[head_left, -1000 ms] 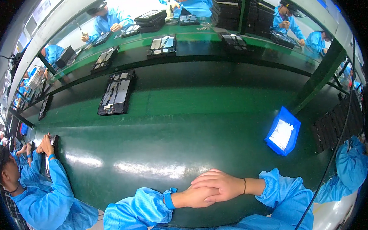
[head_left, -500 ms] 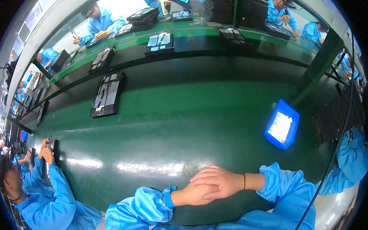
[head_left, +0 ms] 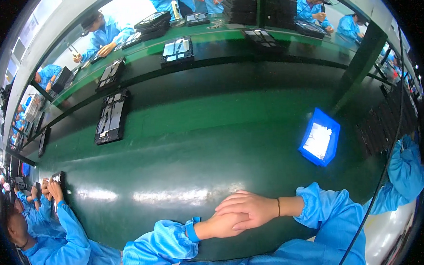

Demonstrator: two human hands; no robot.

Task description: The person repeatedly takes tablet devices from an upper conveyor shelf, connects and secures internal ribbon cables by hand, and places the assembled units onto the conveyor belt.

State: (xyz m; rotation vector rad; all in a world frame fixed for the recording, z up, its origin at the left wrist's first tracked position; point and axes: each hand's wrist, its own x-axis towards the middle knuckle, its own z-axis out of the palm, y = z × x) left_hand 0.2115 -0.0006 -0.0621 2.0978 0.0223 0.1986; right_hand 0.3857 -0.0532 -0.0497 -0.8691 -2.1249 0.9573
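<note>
My two hands rest together at the front edge of the green work table (head_left: 175,167). On top is my right hand (head_left: 255,211), its fingers laid across and wrapped over the back of my left hand (head_left: 218,226). The fingers of my left hand are hidden underneath. No tool or part shows in either hand. Beyond them to the right stands a blue plastic bin (head_left: 336,139) with small white pieces (head_left: 318,141) in it. An opened tablet-like device (head_left: 112,117) with a black frame and grey battery cells lies farther off to the left.
A raised shelf (head_left: 209,66) crosses the back, bearing more devices (head_left: 176,49). Black trays (head_left: 239,5) are stacked beyond it. A green post (head_left: 362,55) stands at the right, near a hanging black cable (head_left: 388,167). A co-worker (head_left: 67,238) handles a device at the left.
My view has shifted slightly, so the bin and devices sit a little farther left in the picture. My hands stay folded together.
</note>
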